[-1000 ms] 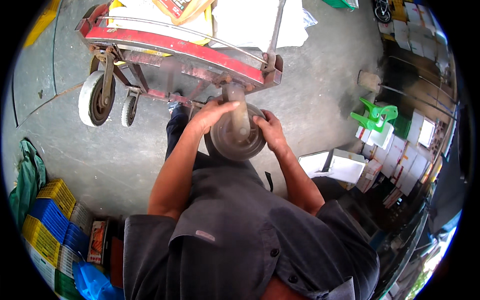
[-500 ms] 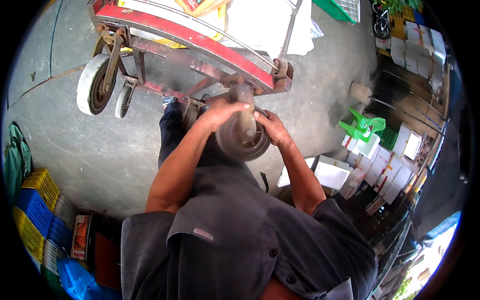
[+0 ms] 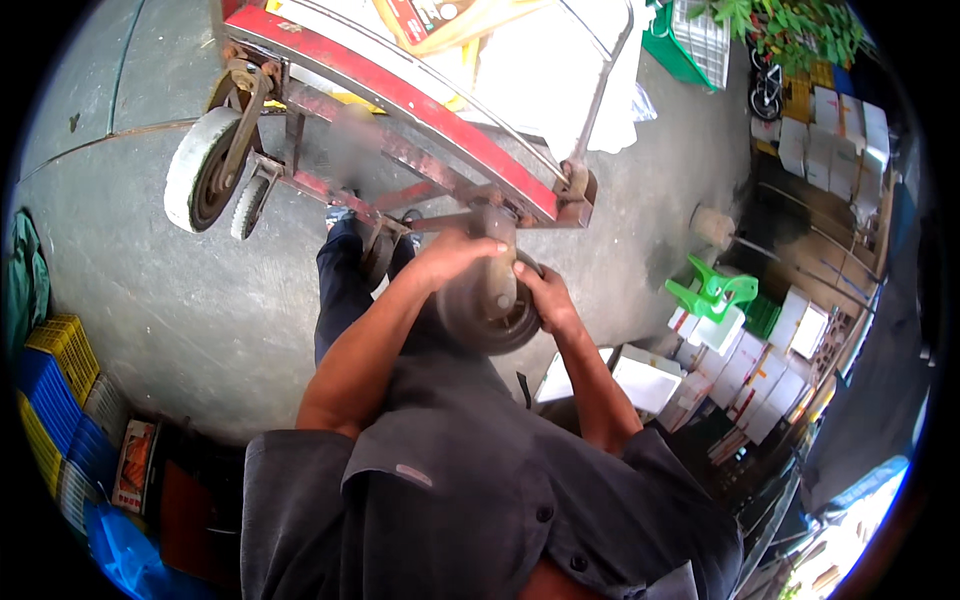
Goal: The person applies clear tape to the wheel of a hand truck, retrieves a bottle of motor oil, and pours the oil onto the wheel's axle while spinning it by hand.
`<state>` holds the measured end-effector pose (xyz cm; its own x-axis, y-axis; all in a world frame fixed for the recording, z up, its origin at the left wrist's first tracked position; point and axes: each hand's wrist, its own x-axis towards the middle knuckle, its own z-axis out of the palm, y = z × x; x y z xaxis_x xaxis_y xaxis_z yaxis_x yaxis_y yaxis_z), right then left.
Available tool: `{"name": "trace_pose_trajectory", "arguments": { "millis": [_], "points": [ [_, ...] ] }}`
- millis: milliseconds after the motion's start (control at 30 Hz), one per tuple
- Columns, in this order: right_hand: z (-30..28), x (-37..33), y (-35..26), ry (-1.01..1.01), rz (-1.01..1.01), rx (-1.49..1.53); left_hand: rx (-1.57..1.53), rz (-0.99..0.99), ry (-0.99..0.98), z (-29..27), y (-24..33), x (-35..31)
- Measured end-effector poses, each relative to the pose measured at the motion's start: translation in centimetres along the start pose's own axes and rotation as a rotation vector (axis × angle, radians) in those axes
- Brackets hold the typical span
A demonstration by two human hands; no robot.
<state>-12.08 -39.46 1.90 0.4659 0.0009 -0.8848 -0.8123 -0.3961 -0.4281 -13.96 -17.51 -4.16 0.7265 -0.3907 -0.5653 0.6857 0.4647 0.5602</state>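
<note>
A red metal cart [image 3: 400,72] with worn paint stands raised in front of me, its wheels toward me. At its near right corner is a dark caster wheel [image 3: 462,318] in a rusty metal fork [image 3: 501,272]. My left hand [image 3: 458,260] is closed on the left side of this caster, thumb laid across the fork. My right hand [image 3: 548,300] grips its right side, thumb close to the fork. Most fingers of both hands are hidden behind the wheel. A pale-rimmed wheel [image 3: 203,168] hangs at the cart's left end, beside a smaller wheel [image 3: 250,206].
Yellow and blue plastic crates [image 3: 60,385] are stacked at the lower left near a blue bag [image 3: 125,550]. To the right are a green plastic stool [image 3: 712,290], white boxes [image 3: 765,380] and a green crate [image 3: 680,50]. Concrete floor [image 3: 150,300] surrounds the cart.
The cart, caster and both hands sit slightly lower in the picture, as the whole view has shifted a little. Both hands keep their hold on the caster wheel.
</note>
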Motion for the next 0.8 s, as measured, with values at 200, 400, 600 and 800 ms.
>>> {"name": "trace_pose_trajectory", "arguments": {
  "millis": [200, 400, 600, 800],
  "points": [
    [-0.2, 0.3, -0.4, -0.033, -0.054, -0.043, 0.025, -0.001, 0.035, 0.0, -1.6, 1.0],
    [-0.7, 1.6, 2.7, -0.069, -0.171, 0.056, 0.118, -0.049, 0.071, 0.7, -1.0, 0.9],
    [0.0, 0.6, 1.4, 0.014, -0.133, -0.036, 0.118, 0.01, 0.07, 0.2, -1.8, 1.2],
    [-0.3, 0.4, 0.2, 0.047, -0.143, -0.216, -0.015, -0.085, 0.019, -0.4, -2.1, 1.5]
  ]
}}
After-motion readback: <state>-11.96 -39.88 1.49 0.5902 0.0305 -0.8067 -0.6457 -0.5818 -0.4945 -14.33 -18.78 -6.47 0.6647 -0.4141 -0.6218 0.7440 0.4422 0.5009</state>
